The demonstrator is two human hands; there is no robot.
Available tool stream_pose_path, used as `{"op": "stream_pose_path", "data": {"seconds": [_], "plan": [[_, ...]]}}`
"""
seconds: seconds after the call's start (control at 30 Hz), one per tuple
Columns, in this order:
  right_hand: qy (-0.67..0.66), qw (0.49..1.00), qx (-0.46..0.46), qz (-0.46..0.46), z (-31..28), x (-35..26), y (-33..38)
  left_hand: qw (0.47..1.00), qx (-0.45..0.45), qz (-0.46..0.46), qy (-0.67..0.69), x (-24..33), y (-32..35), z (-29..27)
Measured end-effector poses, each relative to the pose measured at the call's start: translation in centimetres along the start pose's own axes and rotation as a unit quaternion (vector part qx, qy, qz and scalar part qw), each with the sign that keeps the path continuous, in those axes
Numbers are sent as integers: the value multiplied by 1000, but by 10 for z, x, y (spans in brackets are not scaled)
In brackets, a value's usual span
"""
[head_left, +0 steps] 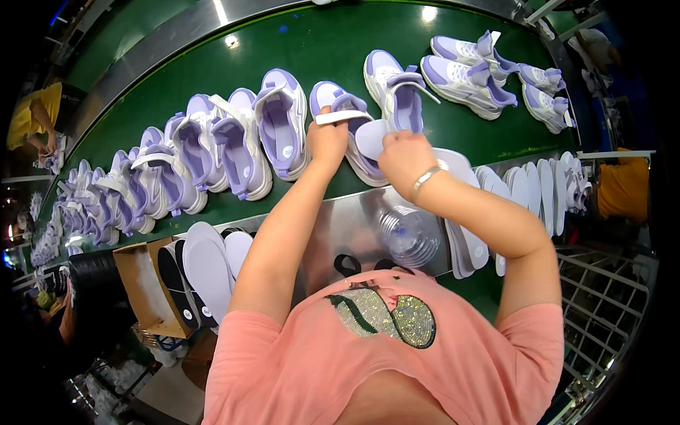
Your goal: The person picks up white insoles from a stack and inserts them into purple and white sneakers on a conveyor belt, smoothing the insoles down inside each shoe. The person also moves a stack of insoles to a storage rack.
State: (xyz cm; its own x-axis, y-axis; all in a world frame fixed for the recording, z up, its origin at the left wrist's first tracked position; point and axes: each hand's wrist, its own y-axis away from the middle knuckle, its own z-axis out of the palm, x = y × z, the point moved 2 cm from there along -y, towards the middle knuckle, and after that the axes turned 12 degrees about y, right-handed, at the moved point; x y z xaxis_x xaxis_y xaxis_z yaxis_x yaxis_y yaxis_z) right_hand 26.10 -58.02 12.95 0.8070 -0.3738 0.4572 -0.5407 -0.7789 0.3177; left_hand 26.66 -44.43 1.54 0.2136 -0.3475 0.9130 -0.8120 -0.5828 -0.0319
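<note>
In front of me on the green belt stands a white and lilac sneaker (327, 93), its toe pointing away. My left hand (329, 140) is closed around its left side, with the thumb by the white tongue flap. My right hand (409, 160) pinches a pale lilac insole (370, 139) over the opening of that shoe. The insole covers part of the shoe's inside, and my fingers hide its rear end. Just to the right is another sneaker (383, 67) with its opening toward me. To the left a sneaker (282, 117) stands with a lilac insole inside.
A long row of similar sneakers (185, 145) runs left along the green belt (297, 39). More sneakers (471, 81) stand at the far right. Stacked insoles (533, 185) lie to my right, others (207, 258) beside a cardboard box (145, 287). Clear plastic containers (411, 237) sit on the metal ledge.
</note>
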Motion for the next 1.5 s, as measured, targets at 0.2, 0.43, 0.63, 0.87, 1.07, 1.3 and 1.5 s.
{"op": "stream_pose_path", "data": {"seconds": [0.2, 0.43, 0.63, 0.87, 1.07, 1.3, 1.5], "plan": [[74, 995, 55, -33, 10, -10, 5, 999, 11, -41, -30, 1, -1, 6], [-232, 965, 1, 120, 55, -29, -64, 1000, -16, 14, 13, 1, 4, 4], [-148, 984, 28, 93, 41, -25, -7, 999, -4, -32, -39, 4, 7, 6], [-158, 987, 16, 35, 41, -8, -10, 997, -43, -58, -14, 3, 5, 2], [-219, 975, -3, 43, 69, -30, -64, 996, -47, -78, 26, 3, 2, -4], [-225, 942, -240, -60, 77, -32, -96, 990, -80, -38, 111, -7, 8, 5], [-135, 963, -219, -86, 94, -42, -117, 976, -109, -65, 177, -8, 7, 1]]}}
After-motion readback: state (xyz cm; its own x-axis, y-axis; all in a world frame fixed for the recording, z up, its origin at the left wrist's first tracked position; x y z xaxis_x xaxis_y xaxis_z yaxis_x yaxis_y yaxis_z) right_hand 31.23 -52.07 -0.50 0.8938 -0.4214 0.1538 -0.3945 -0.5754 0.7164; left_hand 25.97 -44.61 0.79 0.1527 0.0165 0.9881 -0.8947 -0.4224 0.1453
